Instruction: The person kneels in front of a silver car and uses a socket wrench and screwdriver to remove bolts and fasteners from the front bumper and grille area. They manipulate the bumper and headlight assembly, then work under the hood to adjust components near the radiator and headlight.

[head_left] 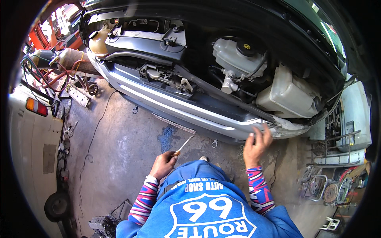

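Note:
My left hand (162, 165) is closed round the brownish handle of a screwdriver (184, 145), whose long thin shaft points up and to the right toward the car's number plate (173, 123). Raised at the right, my right hand (257, 146) has its fingers apart and slightly bent, with nothing seen in them. Those fingertips are at the silver front edge (222, 127) of the car, close to its right-hand corner; whether they touch it I cannot tell. Under the lifted hood, the latch (158, 75) sits at the middle of the front panel.
A white plastic tank (283, 93), a fluid reservoir with a black cap (232, 55) and a yellowish tank (99, 43) fill the engine bay. Gas cylinders (71, 59) with hoses stand far left. A white vehicle (31, 131) flanks the left; a cable (93, 135) crosses the floor.

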Available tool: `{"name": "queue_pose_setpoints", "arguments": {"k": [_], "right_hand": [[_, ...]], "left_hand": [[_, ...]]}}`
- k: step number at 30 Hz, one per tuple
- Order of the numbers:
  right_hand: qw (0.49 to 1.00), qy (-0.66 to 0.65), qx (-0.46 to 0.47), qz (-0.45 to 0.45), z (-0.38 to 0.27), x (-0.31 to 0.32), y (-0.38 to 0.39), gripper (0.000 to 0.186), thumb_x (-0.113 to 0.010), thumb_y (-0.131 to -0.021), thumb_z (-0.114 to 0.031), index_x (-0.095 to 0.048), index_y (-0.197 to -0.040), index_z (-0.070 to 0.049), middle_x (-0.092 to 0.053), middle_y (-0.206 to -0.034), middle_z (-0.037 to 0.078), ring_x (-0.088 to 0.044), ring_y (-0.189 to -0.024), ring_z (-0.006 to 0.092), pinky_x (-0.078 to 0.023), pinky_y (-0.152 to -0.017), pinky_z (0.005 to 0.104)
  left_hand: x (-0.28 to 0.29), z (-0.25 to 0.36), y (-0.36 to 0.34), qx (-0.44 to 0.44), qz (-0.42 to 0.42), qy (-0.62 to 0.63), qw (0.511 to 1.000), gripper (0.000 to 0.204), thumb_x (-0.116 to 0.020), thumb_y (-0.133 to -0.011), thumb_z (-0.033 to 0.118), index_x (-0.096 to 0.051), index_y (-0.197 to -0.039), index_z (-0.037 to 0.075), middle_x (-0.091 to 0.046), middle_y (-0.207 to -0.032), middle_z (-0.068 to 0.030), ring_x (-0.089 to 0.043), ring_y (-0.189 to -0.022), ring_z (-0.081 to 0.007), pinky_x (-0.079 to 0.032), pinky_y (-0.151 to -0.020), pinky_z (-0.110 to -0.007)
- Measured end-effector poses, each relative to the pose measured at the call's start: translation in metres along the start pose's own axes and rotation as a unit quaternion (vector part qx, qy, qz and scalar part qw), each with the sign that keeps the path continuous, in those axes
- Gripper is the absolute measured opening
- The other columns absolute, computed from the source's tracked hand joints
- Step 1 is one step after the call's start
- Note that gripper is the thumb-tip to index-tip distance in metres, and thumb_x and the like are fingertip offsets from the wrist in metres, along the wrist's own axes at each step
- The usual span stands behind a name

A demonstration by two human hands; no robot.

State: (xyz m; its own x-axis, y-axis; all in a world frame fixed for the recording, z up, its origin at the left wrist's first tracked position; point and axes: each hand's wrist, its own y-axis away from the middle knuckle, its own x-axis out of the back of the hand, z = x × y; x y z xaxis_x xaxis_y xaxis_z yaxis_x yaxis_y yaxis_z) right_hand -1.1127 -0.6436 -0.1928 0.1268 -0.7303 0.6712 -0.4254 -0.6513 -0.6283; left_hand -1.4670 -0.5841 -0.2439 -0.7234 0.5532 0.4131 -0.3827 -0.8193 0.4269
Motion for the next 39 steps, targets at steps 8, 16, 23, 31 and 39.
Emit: {"name": "queue_pose_setpoints", "arguments": {"k": [8,16,23,31,39], "right_hand": [[0.940,-0.304,-0.044,-0.146,-0.135,-0.135,-0.039,0.040,-0.066,-0.088,0.000,-0.062,-0.128,0.001,-0.062,-0.130,0.018,-0.069,-0.091,0.0304,-0.055,-0.078,0.0360],[0.970,-0.063,-0.081,-0.221,-0.159,-0.208,-0.048,0.060,-0.080,-0.081,-0.020,-0.055,-0.131,0.002,-0.050,-0.146,0.024,-0.053,-0.131,0.0430,-0.045,-0.109,0.0460],[0.962,-0.064,-0.107,-0.244,-0.160,-0.208,-0.058,0.059,-0.081,-0.081,-0.025,-0.060,-0.131,0.000,-0.057,-0.139,0.022,-0.055,-0.129,0.0404,-0.044,-0.109,0.0437],[0.968,-0.101,-0.114,-0.202,-0.151,-0.218,-0.048,0.058,-0.083,-0.080,-0.025,-0.062,-0.127,0.001,-0.057,-0.140,0.020,-0.055,-0.128,0.0400,-0.045,-0.108,0.0430],[0.951,-0.199,-0.147,-0.184,-0.146,-0.221,-0.044,0.046,-0.078,-0.086,-0.023,-0.066,-0.124,0.000,-0.056,-0.137,0.016,-0.053,-0.130,0.0345,-0.041,-0.110,0.0388]], "left_hand": [[0.097,-0.054,0.030,-0.002,0.003,0.100,0.995,0.036,-0.056,-0.101,0.015,-0.061,-0.129,-0.006,-0.068,-0.098,-0.0105,-0.061,-0.085,-0.0154,-0.050,-0.077,-0.031],[0.175,-0.093,0.066,0.036,-0.005,0.135,0.990,0.037,-0.056,-0.103,0.020,-0.061,-0.133,-0.002,-0.061,-0.086,-0.0021,-0.054,-0.068,-0.0086,-0.049,-0.061,-0.026],[0.203,-0.079,0.062,0.051,-0.025,0.180,0.982,0.039,-0.059,-0.103,0.020,-0.059,-0.136,-0.002,-0.060,-0.087,-0.0014,-0.054,-0.064,-0.0080,-0.047,-0.056,-0.025],[0.192,-0.006,0.006,-0.072,-0.083,0.161,0.981,0.045,-0.059,-0.103,0.019,-0.052,-0.144,0.002,-0.059,-0.085,-0.0022,-0.053,-0.060,-0.0075,-0.045,-0.053,-0.024],[0.164,0.048,-0.067,-0.104,-0.068,0.120,0.985,0.048,-0.058,-0.100,0.009,-0.050,-0.146,-0.001,-0.070,-0.121,-0.0198,-0.067,-0.112,-0.0230,-0.052,-0.095,-0.033]]}}
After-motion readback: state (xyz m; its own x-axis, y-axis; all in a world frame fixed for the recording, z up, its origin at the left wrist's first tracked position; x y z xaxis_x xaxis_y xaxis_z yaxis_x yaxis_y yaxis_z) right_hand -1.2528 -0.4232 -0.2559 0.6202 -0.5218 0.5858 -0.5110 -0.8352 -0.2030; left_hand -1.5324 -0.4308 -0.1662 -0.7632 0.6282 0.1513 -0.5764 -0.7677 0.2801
